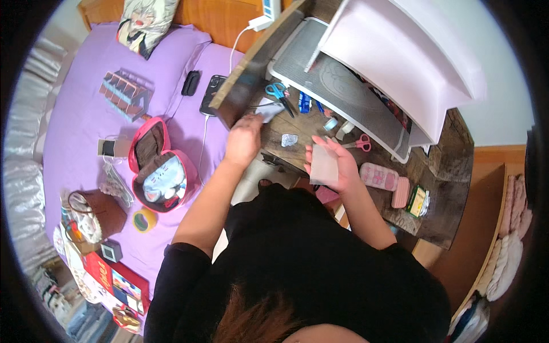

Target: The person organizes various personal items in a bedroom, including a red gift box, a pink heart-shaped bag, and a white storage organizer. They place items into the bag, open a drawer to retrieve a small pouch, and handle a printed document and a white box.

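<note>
My right hand [346,169] is palm up over the desk's near edge. A small, pale, semi-translucent rectangular sheet [325,164] rests across its palm and fingers. At the desk's left end, my left hand [245,140] has its fingers bent together at the edge of a white piece of paper [270,111]; the fingertips are partly hidden. Blue-handled scissors [277,90] lie just beyond that paper, blades toward me. Between my hands is a small clear crinkled packet [289,139]. Pink-handled scissors [361,143] lie just right of my right hand.
A grey mesh-topped stand [320,80] and a white shelf [389,63] occupy the desk's back. Right of my hand sit a pink patterned case [378,176] and a ribbed pink box [401,192]. On the purple bed [177,126] are a phone [213,95] and a heart-shaped case [150,134].
</note>
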The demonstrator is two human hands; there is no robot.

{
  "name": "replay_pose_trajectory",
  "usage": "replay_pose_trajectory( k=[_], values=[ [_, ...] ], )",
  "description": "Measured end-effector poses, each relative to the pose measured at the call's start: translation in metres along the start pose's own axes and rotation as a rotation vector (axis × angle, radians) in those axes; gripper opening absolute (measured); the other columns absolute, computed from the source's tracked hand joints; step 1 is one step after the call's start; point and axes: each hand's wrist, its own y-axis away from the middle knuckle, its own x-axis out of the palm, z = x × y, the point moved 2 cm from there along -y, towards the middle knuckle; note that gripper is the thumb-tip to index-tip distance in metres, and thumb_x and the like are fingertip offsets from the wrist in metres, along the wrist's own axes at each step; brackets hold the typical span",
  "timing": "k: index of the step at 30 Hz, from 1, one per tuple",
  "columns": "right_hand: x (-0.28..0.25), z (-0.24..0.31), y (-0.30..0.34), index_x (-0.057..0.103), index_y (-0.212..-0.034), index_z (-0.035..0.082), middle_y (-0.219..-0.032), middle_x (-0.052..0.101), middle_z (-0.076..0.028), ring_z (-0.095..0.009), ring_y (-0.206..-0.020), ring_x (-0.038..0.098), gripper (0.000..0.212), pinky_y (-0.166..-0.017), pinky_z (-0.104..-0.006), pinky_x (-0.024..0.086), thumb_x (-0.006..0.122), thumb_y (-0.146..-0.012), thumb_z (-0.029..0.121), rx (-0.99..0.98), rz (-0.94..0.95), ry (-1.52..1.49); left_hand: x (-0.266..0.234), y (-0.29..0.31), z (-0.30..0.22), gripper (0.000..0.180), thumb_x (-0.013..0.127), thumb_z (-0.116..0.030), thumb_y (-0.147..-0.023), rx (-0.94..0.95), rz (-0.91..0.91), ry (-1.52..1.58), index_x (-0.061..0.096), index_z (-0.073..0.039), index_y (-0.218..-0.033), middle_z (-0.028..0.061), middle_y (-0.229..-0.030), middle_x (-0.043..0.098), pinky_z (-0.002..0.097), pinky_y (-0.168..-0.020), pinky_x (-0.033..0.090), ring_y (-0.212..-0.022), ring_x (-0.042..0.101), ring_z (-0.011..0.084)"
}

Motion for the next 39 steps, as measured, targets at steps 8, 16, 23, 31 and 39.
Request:
replay_pose_trajectory(
  k=[8, 16, 23, 31, 39],
  values=[
    [-0.014, -0.001, -0.008, 0.046, -0.121, 0.008, -0.108, 0.053, -0.014, -0.025, -0.091, 0.057, 0.038, -0.080, -0.0464, 0.046, 0.046, -0.088, 0.027, 0.024, 0.116, -0.045, -0.027, -0.026, -0.033, 0.009, 0.047, -0.007, -0.086, -0.353, 0.032, 0.098, 0.052, 0.000, -0.085, 0.0221, -0.076, 0.059, 0.0385, -0.059, 0.048, -0.067, 0.059, 0.0343],
    [0.001, -0.007, -0.014, 0.045, -0.121, 0.011, -0.109, 0.054, -0.012, -0.024, -0.096, 0.056, 0.037, -0.082, -0.0448, 0.046, 0.050, -0.086, 0.021, 0.012, 0.020, 0.043, -0.027, -0.001, -0.034, 0.023, 0.044, -0.016, -0.092, -0.980, 0.038, 1.261, 0.049, 0.001, -0.107, 0.0118, -0.095, 0.061, 0.0237, -0.060, 0.051, -0.077, 0.063, 0.0206],
    [0.017, -0.010, -0.016, 0.045, -0.121, 0.011, -0.112, 0.054, -0.013, -0.024, -0.100, 0.055, 0.035, -0.082, -0.0421, 0.046, 0.050, -0.087, 0.019, -0.070, 0.056, 0.124, -0.034, 0.012, -0.052, 0.023, 0.047, -0.015, -0.091, -0.960, 0.084, 1.419, 0.050, -0.001, -0.108, 0.0103, -0.097, 0.061, 0.0239, -0.064, 0.052, -0.080, 0.063, 0.0195],
    [0.010, 0.003, -0.052, 0.043, -0.118, 0.002, -0.096, 0.059, -0.014, -0.025, -0.089, 0.060, 0.038, -0.076, -0.0351, 0.048, 0.055, -0.082, 0.003, -0.548, -0.290, 0.768, -0.032, 0.029, -0.054, 0.024, 0.050, -0.015, -0.090, -0.943, 0.037, 1.413, 0.050, -0.004, -0.111, 0.0087, -0.100, 0.060, 0.0261, -0.069, 0.050, -0.084, 0.061, 0.0185],
    [0.031, -0.004, -0.016, 0.036, -0.125, 0.000, -0.120, 0.044, -0.019, -0.030, -0.110, 0.046, 0.061, -0.090, -0.0360, 0.040, 0.063, -0.071, 0.000, -1.293, -0.586, 1.684, -0.044, 0.074, -0.049, 0.023, 0.050, -0.007, -0.088, -0.994, -0.207, 1.215, 0.047, -0.003, -0.110, 0.0065, -0.098, 0.059, 0.0243, -0.070, 0.047, -0.081, 0.058, 0.0137]
  ],
)
